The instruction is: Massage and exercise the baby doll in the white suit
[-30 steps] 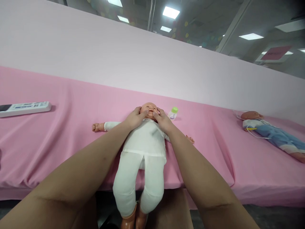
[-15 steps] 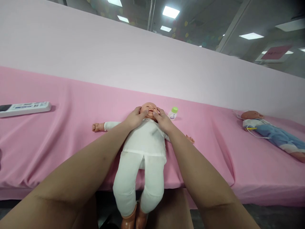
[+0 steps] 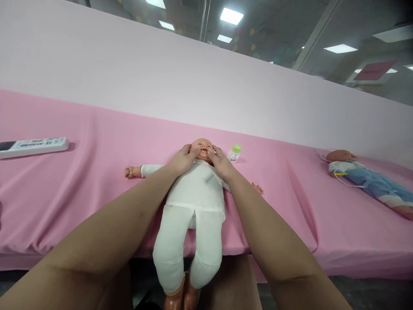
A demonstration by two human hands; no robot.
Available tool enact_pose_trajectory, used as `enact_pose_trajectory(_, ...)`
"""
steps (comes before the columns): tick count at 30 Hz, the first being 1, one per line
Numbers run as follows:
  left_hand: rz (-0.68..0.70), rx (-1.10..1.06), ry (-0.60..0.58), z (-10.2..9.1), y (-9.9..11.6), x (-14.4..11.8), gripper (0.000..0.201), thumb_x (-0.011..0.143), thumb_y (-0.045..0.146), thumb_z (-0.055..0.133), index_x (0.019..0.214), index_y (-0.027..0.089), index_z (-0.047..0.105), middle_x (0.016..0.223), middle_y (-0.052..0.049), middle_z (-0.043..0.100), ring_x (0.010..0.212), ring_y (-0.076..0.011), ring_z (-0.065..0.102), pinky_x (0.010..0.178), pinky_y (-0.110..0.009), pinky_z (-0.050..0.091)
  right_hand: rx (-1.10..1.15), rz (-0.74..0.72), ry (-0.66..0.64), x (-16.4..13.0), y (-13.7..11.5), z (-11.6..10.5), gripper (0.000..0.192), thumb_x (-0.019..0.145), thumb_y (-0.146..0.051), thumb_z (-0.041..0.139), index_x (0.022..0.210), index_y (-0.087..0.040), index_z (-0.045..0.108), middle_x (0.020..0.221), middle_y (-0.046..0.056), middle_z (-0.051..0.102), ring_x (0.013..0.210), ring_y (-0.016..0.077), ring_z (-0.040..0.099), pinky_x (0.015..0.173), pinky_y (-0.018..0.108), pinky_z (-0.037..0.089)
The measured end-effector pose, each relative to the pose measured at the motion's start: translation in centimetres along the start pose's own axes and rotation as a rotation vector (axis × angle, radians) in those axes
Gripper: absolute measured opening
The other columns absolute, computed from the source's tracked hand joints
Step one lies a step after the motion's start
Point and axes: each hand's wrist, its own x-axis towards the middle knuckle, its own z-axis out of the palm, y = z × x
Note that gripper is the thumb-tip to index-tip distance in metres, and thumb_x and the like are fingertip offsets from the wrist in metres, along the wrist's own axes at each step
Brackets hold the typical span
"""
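on my feed i saw the white-clothed doll (image 3: 195, 185) face up on the pink-draped counter (image 3: 116, 142), its legs hanging over the front edge. i had the left hand (image 3: 184, 161) and right hand (image 3: 222, 163) holding its head between them, fingers part-curled round the sides, thumbs on the cheeks. a green-capped bottle (image 3: 234, 153) was near the right hand; a second doll (image 3: 371, 178) in blue lay well apart to the right, a white device (image 3: 35, 147) far left.

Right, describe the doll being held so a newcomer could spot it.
Find the pink cloth below the white wall. Mid-picture, a doll lies face up, its head between the left hand and right hand. Unlike the blue-and-white doll at far right, it wears only white.
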Motion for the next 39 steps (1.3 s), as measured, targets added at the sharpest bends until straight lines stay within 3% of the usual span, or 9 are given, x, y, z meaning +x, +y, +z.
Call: enact_pose_trajectory(39,-0.001,-0.025,-0.018,-0.05,0.06,-0.13,0.073,0.085,0.073,0.043,0.136,0.021,0.049,0.138,-0.01,0.059,0.121,-0.0275,0.058,0.099,-0.033,0.043,0.009,0.019,0.004,0.02,0.23,0.04,0.077,0.088,-0.07,0.046,0.15,-0.026,0.033,0.152,0.008,0.041,0.136,0.0274,0.043,0.113,0.046,0.034)
